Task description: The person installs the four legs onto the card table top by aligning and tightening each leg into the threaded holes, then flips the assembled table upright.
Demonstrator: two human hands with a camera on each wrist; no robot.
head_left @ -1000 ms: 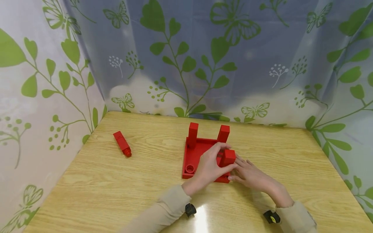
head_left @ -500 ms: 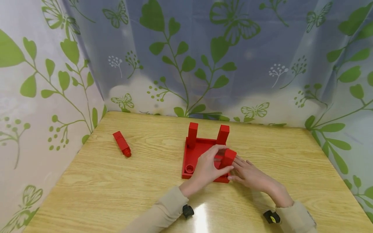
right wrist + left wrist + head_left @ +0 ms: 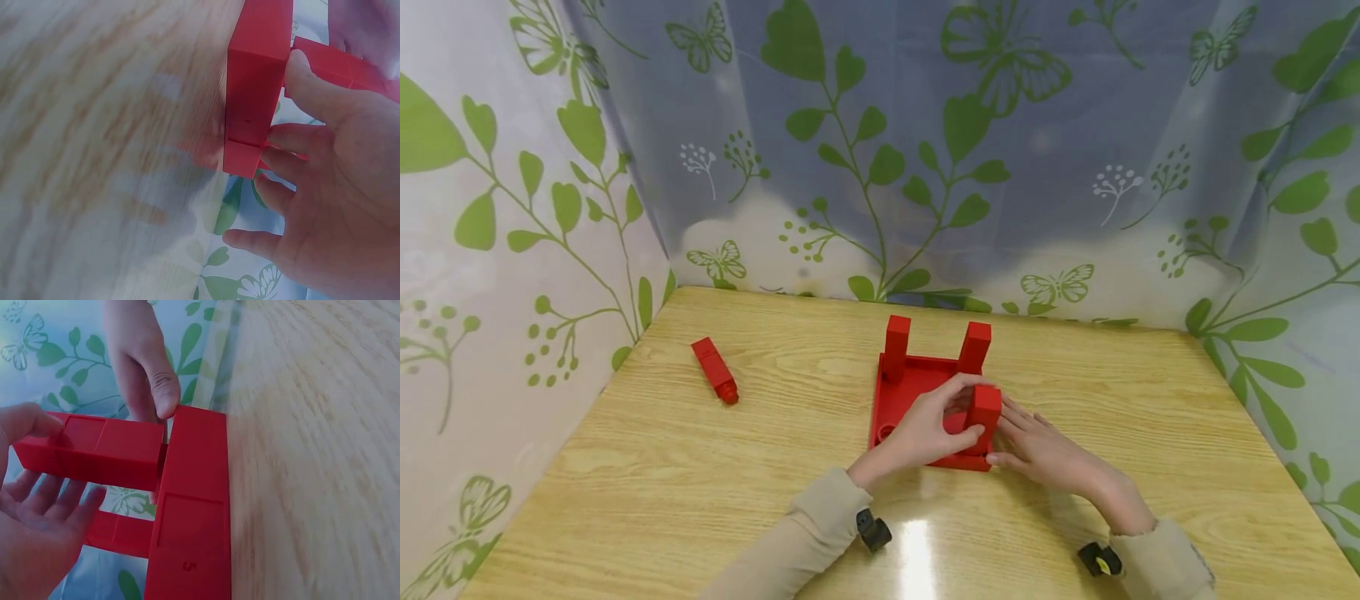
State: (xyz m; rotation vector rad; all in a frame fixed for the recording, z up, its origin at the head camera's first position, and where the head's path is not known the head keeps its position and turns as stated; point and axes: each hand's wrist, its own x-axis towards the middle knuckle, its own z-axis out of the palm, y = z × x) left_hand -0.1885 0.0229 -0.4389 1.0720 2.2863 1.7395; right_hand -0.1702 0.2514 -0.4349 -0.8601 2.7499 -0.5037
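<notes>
A red square base (image 3: 917,385) with a raised rim lies on the table, two red square legs standing at its far corners, the left leg (image 3: 897,343) and the right leg (image 3: 974,343). My left hand (image 3: 917,433) holds a third red leg (image 3: 988,403) upright at the near right corner, thumb on its near side. In the left wrist view that leg (image 3: 125,439) meets the base (image 3: 194,469) with a thin gap showing. My right hand (image 3: 350,181) touches the base's right side with extended fingers, thumb at the near corner. A round socket (image 3: 886,432) is partly hidden behind my left hand.
Another red leg (image 3: 715,372) with a rounded knob end lies on the wooden table (image 3: 775,500) at the left. Patterned curtains (image 3: 887,150) with leaves and butterflies surround the table at the back and sides.
The leg in my left hand has gone from leaning right to more upright, and has shifted slightly left. My left wrist has moved left. My right hand has stayed in place.
</notes>
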